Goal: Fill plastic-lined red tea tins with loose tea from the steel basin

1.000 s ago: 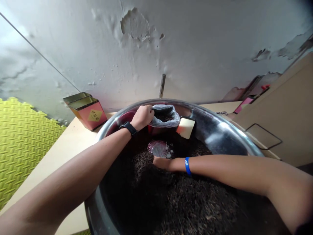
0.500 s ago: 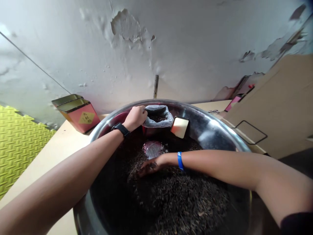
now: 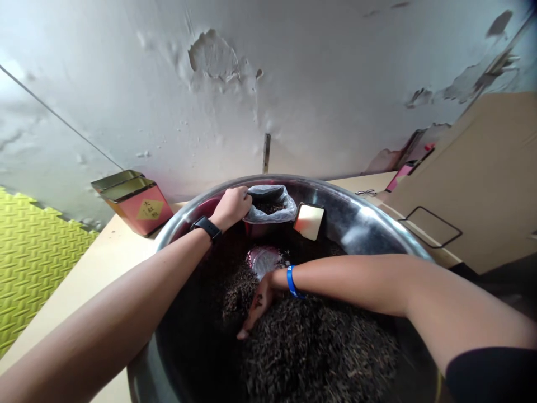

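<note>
My left hand (image 3: 232,208) is closed on the rim of a clear plastic bag (image 3: 289,212), pinching its left edge. The bag lines a pinkish tin (image 3: 258,230) standing inside a big metal basin (image 3: 394,229), and dark loose leaves (image 3: 268,207) lie in it. My right hand (image 3: 260,302) is low in the basin, at the left side of a heap of dark dried tea leaves (image 3: 319,352). Its fingers stretch downward, partly hidden, with bits of leaf stuck to the palm. Just above it lies a shiny round clear-and-pink item (image 3: 264,260), half among the leaves.
A gold-coloured tin lid (image 3: 309,221) leans inside the basin, right of the bag. Open pink tins (image 3: 145,207) with a yellow label stand on the pale table (image 3: 104,263) at left. Yellow matting (image 3: 37,268) lies beyond. A cardboard-coloured panel (image 3: 495,184) stands at right, before a peeling wall (image 3: 335,84).
My right hand has turned and moved down toward me along the tea leaves, its fingers now pointing lower. My left hand keeps hold of the bag's rim. The view has shifted slightly.
</note>
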Available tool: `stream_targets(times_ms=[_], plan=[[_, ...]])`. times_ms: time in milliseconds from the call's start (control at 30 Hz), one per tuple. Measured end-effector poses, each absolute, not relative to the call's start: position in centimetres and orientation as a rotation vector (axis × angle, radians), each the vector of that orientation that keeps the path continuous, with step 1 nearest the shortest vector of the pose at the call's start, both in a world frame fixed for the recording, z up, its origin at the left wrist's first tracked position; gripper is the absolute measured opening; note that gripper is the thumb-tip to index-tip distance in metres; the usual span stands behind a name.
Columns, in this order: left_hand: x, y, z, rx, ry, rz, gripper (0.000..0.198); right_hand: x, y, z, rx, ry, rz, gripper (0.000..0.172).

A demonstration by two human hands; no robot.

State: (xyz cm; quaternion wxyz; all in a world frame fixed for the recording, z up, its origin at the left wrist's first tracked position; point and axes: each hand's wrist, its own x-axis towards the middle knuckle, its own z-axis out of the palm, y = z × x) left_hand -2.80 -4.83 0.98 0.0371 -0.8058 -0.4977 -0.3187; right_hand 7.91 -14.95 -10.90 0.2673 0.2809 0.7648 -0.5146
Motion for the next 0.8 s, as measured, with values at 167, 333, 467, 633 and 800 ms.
stream_targets(times_ms=[167, 333, 467, 633, 800], plan=[[-2.8, -4.7, 0.9, -2.505, -1.536, -0.986, 0.019, 8.8, -16.2, -10.0, 0.677, 1.45, -1.723, 0.029], [-2.9, -4.2, 1.2, -2.572, -1.623, -0.933, 0.014, 9.8, -16.8, -7.9, 0.65, 1.489, -1.855, 0.016], [-3.0, -4.0, 1.4, -2.665, -1.875, -0.752, 0.018, 11.4, -15.1, -4.7, 0.854, 1.934, -1.764, 0.018], [-3.0, -4.8, 1.7, -2.706, -1.816, -0.767, 0.022, 14.5, -13.3, -0.2, 1.046, 2.271, -1.788, 0.031], [-2.7, -5.8, 2.9, -2.746, -1.837, -0.738, 0.026, 16.4, -12.5, 2.7, 1.214, 2.367, -1.868, 0.025]])
